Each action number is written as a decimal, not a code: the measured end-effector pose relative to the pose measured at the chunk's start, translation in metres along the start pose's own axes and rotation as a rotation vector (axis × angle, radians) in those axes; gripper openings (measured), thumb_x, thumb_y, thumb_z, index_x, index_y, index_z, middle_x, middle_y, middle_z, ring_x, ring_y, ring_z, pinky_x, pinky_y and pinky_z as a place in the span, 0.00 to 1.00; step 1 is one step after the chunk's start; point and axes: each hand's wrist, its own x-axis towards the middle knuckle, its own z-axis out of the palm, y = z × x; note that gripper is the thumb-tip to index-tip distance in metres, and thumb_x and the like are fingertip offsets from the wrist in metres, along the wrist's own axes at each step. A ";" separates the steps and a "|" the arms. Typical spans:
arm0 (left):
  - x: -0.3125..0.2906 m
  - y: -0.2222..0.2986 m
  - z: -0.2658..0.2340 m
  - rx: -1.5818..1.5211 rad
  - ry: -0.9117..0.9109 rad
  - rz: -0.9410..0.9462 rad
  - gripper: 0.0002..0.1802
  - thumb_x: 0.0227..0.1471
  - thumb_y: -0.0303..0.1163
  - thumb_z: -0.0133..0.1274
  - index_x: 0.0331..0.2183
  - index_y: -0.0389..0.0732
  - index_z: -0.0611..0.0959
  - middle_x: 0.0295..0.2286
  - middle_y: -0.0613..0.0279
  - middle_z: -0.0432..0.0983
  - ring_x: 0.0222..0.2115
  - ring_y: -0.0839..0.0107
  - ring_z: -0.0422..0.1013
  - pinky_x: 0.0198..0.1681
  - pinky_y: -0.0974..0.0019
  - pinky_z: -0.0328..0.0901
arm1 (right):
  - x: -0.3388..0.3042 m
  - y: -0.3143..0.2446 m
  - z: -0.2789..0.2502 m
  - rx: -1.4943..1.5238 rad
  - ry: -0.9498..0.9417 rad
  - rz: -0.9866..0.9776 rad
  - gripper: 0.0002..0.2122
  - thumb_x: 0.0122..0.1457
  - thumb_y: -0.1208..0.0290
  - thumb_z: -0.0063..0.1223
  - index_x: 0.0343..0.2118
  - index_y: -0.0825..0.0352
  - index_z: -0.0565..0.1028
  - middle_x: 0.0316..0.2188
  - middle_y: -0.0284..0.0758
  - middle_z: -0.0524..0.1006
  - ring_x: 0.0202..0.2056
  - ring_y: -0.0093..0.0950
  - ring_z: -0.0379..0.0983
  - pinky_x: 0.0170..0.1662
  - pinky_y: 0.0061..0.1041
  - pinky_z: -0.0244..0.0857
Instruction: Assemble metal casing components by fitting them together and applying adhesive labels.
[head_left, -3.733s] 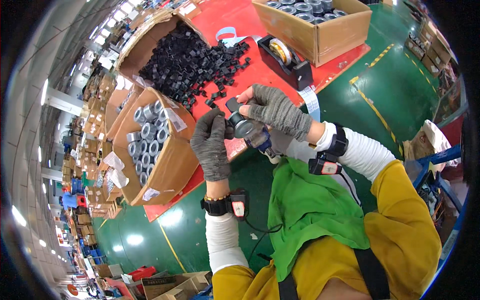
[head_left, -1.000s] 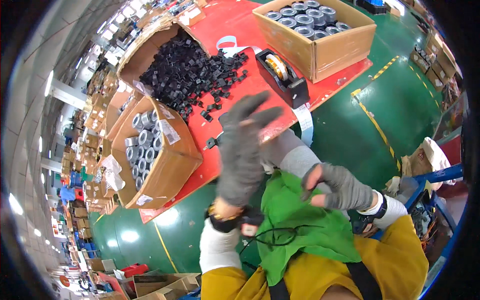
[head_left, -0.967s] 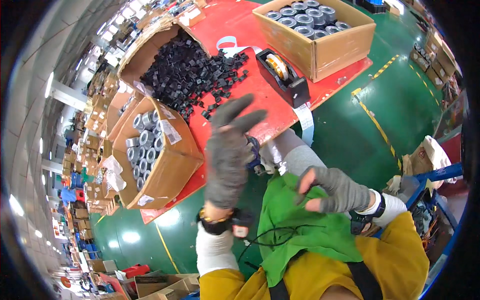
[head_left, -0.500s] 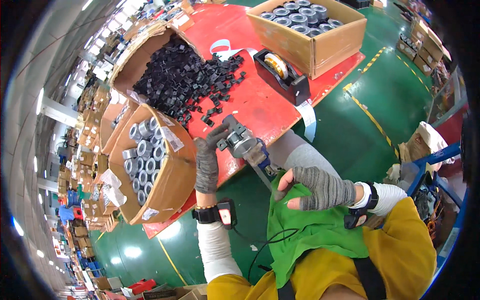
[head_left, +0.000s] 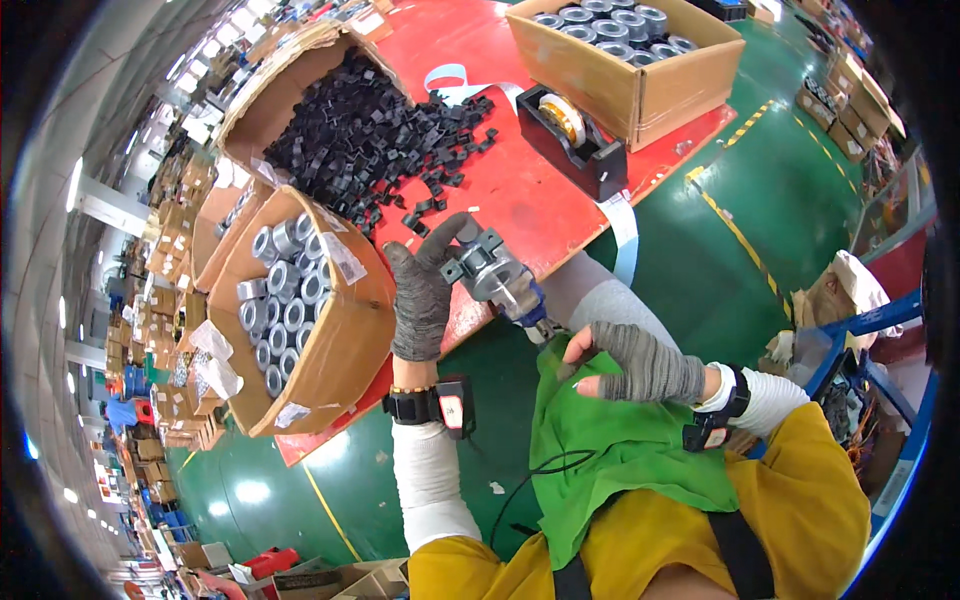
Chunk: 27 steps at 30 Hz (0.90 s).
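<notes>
My left hand (head_left: 422, 305), in a dark grey knit glove, reaches over the table's near edge. Its fingers bend against a grey metal ring (head_left: 490, 275) with black clips (head_left: 455, 271) on its side. Just below the ring is a blue and metal fixture (head_left: 528, 305), its lower end close to my apron. Over the green apron (head_left: 610, 455), my right hand (head_left: 645, 365) is half curled in a fingerless grey glove. Its bare thumb and forefinger tips are apart, with nothing visible between them.
Many loose black clips (head_left: 350, 140) spill from a tipped carton onto the red table (head_left: 530, 215). A box of metal rings (head_left: 340, 320) stands left, another carton of rings (head_left: 640, 100) at far right. A tape dispenser (head_left: 600, 165) sits beside it. Blue metal frame (head_left: 870, 320) at right.
The whole view has shifted slightly. My left hand and the metal ring keep about the same place together; the right hand stays over the apron, scarcely changed.
</notes>
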 end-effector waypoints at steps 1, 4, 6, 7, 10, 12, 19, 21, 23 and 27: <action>-0.003 -0.002 -0.003 0.003 0.011 -0.001 0.47 0.49 0.68 0.23 0.47 0.33 0.70 0.30 0.58 0.73 0.35 0.68 0.67 0.43 0.68 0.58 | 0.001 0.002 0.001 0.059 -0.007 0.023 0.14 0.50 0.67 0.54 0.38 0.67 0.70 0.33 0.34 0.73 0.39 0.25 0.68 0.45 0.24 0.60; -0.017 -0.003 0.007 -0.076 0.503 0.021 0.36 0.55 0.56 0.32 0.39 0.29 0.74 0.23 0.59 0.73 0.29 0.71 0.68 0.37 0.68 0.61 | -0.002 0.005 -0.002 0.090 -0.005 0.041 0.14 0.50 0.67 0.54 0.37 0.68 0.70 0.33 0.34 0.73 0.39 0.24 0.68 0.45 0.24 0.60; -0.049 -0.007 0.003 0.037 0.474 -0.022 0.26 0.55 0.46 0.35 0.38 0.32 0.75 0.24 0.60 0.73 0.26 0.72 0.68 0.33 0.70 0.62 | -0.003 0.006 -0.007 0.061 0.014 0.030 0.13 0.50 0.67 0.54 0.37 0.68 0.71 0.33 0.34 0.73 0.39 0.24 0.68 0.45 0.23 0.59; -0.063 -0.008 0.001 0.151 0.451 -0.059 0.16 0.56 0.35 0.38 0.37 0.35 0.76 0.24 0.61 0.74 0.24 0.74 0.68 0.29 0.72 0.63 | -0.002 0.006 -0.008 0.040 0.002 0.043 0.13 0.50 0.66 0.55 0.36 0.68 0.71 0.33 0.34 0.73 0.39 0.24 0.68 0.45 0.23 0.59; -0.088 0.012 0.037 0.231 0.080 -0.239 0.16 0.53 0.36 0.43 0.32 0.34 0.79 0.23 0.63 0.72 0.22 0.76 0.66 0.25 0.73 0.61 | -0.002 0.009 -0.006 0.060 -0.005 0.058 0.14 0.50 0.66 0.55 0.36 0.68 0.71 0.33 0.34 0.73 0.39 0.24 0.68 0.45 0.23 0.59; -0.096 0.012 0.062 0.118 0.091 -0.288 0.15 0.51 0.37 0.47 0.33 0.35 0.79 0.21 0.64 0.72 0.20 0.77 0.66 0.24 0.74 0.60 | -0.002 0.010 -0.004 0.103 -0.009 0.049 0.14 0.50 0.65 0.55 0.37 0.68 0.71 0.32 0.34 0.73 0.38 0.25 0.68 0.45 0.23 0.59; -0.096 -0.014 0.080 0.014 0.117 -0.368 0.11 0.47 0.34 0.53 0.28 0.35 0.80 0.15 0.68 0.69 0.15 0.81 0.63 0.19 0.77 0.56 | -0.005 0.016 -0.008 0.022 -0.044 0.067 0.15 0.49 0.63 0.55 0.36 0.68 0.71 0.34 0.35 0.73 0.39 0.25 0.68 0.44 0.24 0.61; -0.094 -0.016 0.080 0.028 0.123 -0.362 0.11 0.46 0.34 0.53 0.26 0.35 0.79 0.15 0.68 0.69 0.15 0.81 0.63 0.19 0.76 0.56 | 0.000 0.018 -0.018 -0.048 -0.102 0.075 0.14 0.49 0.63 0.55 0.35 0.67 0.72 0.34 0.34 0.73 0.38 0.24 0.68 0.44 0.25 0.61; -0.094 -0.018 0.079 0.038 0.130 -0.351 0.11 0.46 0.34 0.54 0.24 0.35 0.79 0.15 0.68 0.69 0.15 0.82 0.63 0.19 0.76 0.56 | 0.010 0.017 -0.031 -0.263 -0.080 -0.001 0.13 0.49 0.63 0.55 0.33 0.67 0.73 0.32 0.34 0.73 0.36 0.24 0.69 0.41 0.25 0.62; -0.091 -0.024 0.082 -0.011 0.207 -0.368 0.11 0.46 0.35 0.54 0.23 0.36 0.79 0.15 0.68 0.69 0.14 0.82 0.63 0.18 0.77 0.55 | 0.046 -0.007 -0.036 -0.056 0.010 -0.143 0.09 0.52 0.66 0.51 0.30 0.68 0.72 0.19 0.30 0.70 0.19 0.20 0.69 0.23 0.21 0.63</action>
